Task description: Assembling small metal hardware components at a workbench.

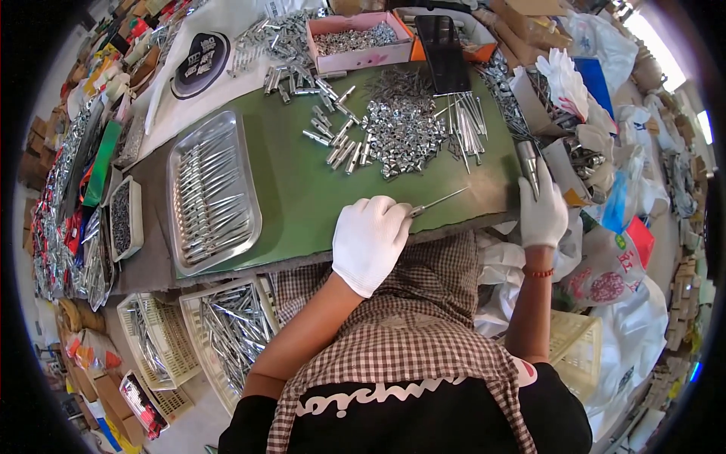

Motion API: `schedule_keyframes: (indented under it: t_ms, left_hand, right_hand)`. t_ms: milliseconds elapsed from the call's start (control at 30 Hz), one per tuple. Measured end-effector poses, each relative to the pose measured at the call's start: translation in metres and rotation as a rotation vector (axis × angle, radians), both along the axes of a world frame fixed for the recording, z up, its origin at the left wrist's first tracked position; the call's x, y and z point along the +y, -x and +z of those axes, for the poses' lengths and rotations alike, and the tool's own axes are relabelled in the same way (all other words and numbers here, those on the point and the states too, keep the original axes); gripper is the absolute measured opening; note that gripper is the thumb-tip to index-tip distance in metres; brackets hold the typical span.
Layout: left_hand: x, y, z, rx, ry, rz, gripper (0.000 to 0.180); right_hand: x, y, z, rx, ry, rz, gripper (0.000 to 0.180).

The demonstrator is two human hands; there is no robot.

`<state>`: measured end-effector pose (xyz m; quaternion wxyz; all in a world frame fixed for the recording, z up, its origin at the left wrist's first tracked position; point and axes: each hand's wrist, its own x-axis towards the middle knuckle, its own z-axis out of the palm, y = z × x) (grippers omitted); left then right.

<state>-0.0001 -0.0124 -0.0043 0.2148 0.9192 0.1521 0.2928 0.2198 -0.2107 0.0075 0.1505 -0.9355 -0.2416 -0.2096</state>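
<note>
My left hand [370, 240], in a white glove, is closed at the front edge of the green work mat [302, 181]. From its fingers a thin metal rod [442, 198] with a thicker end points right and slightly away from me. My right hand [543, 216], also gloved, grips a shiny metal cylindrical tool [528, 160] at the mat's right edge; its lower part tapers between the fingers. Beyond the left hand lies a heap of small metal fittings [401, 132]. Several long thin rods [466, 125] lie to the right of the heap.
At left, a metal tray [254, 198] holds rows of assembled metal pieces. A pink box [363, 58] of small parts and a black phone [442, 57] stand at the back. Short metal tubes [336, 144] lie mid-mat. Plastic baskets [198, 321] of metal parts are below left.
</note>
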Motion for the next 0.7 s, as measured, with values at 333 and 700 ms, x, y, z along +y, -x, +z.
schedule_keyframes:
  t_ms: [333,700]
  left_hand:
    - [-0.001,-0.005,0.005,-0.019,-0.026,-0.006,0.016]
    - [-0.002,-0.016,0.014,0.021,-0.095,-0.039,0.011]
  right_hand:
    - [0.092,-0.084,0.012,0.036,0.08,0.345,0.029]
    - [0.113,-0.085,0.019,0.26,0.286,0.107,0.032]
